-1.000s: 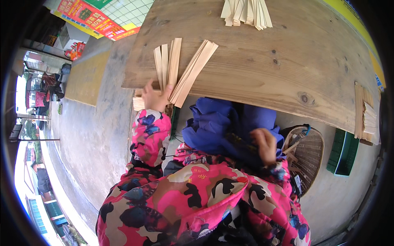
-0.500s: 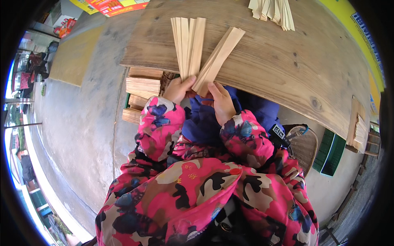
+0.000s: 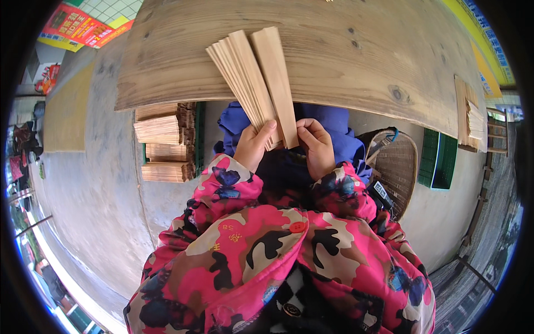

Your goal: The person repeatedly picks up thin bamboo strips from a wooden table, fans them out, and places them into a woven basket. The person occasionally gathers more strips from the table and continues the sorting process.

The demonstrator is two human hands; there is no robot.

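— Hands first: what are they doing?

— Left hand (image 3: 253, 146) and right hand (image 3: 317, 146) sit close together, both clamped on the lower end of a fanned bundle of thin wooden slats (image 3: 253, 78).

— Where does the bundle lie?

— It rises from the hands and spreads over the near edge of the wooden surface (image 3: 345, 55), its upper end resting above the planks. The thumbs press on the slats' front face.

— Anything around?

— Stacked slat bundles (image 3: 161, 142) under the surface on the left, a woven basket (image 3: 397, 167) on the right with a green crate (image 3: 436, 158) just beside it, and blue cloth (image 3: 334, 125) behind the hands.
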